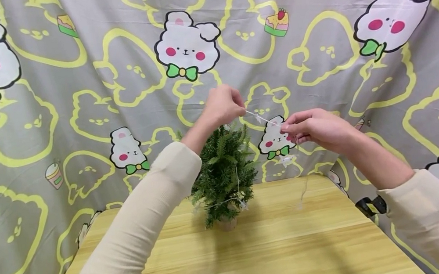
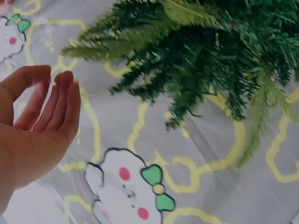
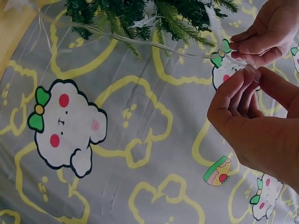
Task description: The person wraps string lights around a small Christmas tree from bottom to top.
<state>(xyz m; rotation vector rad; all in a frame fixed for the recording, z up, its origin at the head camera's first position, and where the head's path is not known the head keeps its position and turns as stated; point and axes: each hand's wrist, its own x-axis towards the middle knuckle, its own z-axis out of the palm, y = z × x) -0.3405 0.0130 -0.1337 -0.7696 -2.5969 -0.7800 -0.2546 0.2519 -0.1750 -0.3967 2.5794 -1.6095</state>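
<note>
A small green artificial tree [image 1: 222, 167] stands upright on the table, with clear star-shaped lights [image 1: 243, 204] on a thin wire around its lower branches. My left hand [image 1: 222, 105] is above the treetop and pinches the wire [image 1: 263, 118], which runs taut to my right hand [image 1: 315, 128]. My right hand pinches it to the right of the tree, and a loose length with star lights [image 1: 286, 160] hangs below. In the right wrist view, both hands are close together on the clear wire [image 3: 163, 47]. The left wrist view shows my curled left fingers beside the branches [image 2: 187, 60].
The wooden table [image 1: 277, 246] carries the tree near its back edge. A grey curtain [image 1: 81, 101] printed with rabbits and yellow outlines hangs behind and at both sides. A black clamp-like object [image 1: 371, 206] is at the table's right edge.
</note>
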